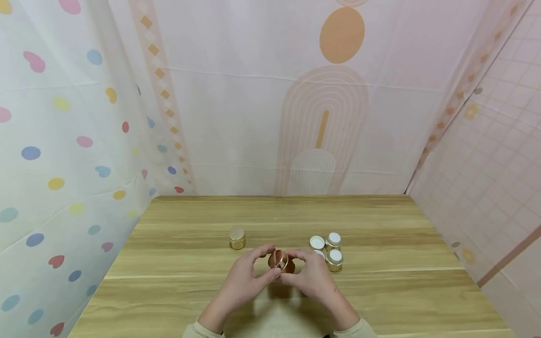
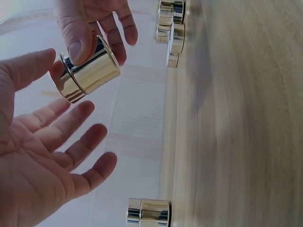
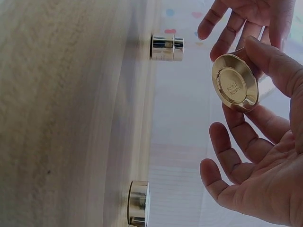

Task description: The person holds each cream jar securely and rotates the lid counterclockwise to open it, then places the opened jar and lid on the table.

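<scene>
A shiny gold jar (image 2: 97, 71) is held above the table between both hands. My right hand (image 1: 314, 277) grips its body with thumb and fingers, and its stamped base (image 3: 233, 87) faces the right wrist camera. The thumb and a finger of my left hand (image 1: 243, 279) pinch the lid (image 2: 71, 87) at the other end, while the remaining left fingers spread loosely. A thin seam shows between lid and body; whether the lid is loose I cannot tell.
On the wooden table (image 1: 177, 272), a lidded gold jar (image 1: 237, 238) stands left of the hands. To the right are two gold jars with white tops (image 1: 333, 239) (image 1: 335, 261). Beside them lies an upturned lid (image 1: 317, 242), and another is partly hidden by my right hand. Patterned curtains (image 1: 236, 117) border the table.
</scene>
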### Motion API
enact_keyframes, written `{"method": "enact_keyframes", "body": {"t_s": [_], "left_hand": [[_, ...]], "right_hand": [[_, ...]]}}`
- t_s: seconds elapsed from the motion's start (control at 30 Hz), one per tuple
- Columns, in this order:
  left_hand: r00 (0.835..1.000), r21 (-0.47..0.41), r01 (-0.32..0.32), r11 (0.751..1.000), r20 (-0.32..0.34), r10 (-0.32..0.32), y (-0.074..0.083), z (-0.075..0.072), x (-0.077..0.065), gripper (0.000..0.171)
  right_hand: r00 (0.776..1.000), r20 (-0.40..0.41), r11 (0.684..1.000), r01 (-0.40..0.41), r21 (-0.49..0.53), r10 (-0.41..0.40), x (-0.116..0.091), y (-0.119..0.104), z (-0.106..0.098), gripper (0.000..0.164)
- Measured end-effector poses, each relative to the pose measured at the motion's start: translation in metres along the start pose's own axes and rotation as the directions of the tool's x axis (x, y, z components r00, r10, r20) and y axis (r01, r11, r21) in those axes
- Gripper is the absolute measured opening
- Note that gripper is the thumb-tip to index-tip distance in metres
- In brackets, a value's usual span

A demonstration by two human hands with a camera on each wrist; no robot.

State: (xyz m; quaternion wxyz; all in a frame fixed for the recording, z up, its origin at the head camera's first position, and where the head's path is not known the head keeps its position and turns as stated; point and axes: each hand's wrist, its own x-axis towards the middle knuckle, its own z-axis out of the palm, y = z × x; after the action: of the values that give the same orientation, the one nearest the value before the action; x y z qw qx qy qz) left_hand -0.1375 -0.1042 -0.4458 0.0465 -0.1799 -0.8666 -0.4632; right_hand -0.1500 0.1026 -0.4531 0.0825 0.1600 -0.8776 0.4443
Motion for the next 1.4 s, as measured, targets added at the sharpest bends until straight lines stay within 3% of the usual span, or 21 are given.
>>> {"method": "enact_keyframes", "body": {"t_s": [0.47,0.8,1.17,1.4], "left_hand": [[0.999,-0.048,0.046,0.998,0.029,-0.045,0.0000,0.0003,-0.0007,0.042],[0.997,-0.048,0.076,0.996,0.034,-0.074,0.0003,0.0010,0.0002,0.053],[1.000,-0.013,-0.010,1.000,0.028,0.011,-0.0010,-0.0013,-0.0016,0.050],[0.999,-0.073,0.046,0.996,0.027,-0.044,0.0001,-0.0012,-0.0012,0.053]], "right_hand": [[1.000,0.016,1.000,-0.009,-0.008,0.009,-0.0034,0.0003,0.0002,0.042],[0.999,0.046,1.000,-0.006,-0.010,0.006,-0.0044,-0.0051,0.0004,0.042],[1.000,0.014,1.000,-0.017,-0.012,0.018,-0.0042,-0.0028,0.0002,0.039],[0.999,0.048,1.000,0.010,-0.029,-0.009,-0.0044,-0.0035,0.0011,0.044]]}}
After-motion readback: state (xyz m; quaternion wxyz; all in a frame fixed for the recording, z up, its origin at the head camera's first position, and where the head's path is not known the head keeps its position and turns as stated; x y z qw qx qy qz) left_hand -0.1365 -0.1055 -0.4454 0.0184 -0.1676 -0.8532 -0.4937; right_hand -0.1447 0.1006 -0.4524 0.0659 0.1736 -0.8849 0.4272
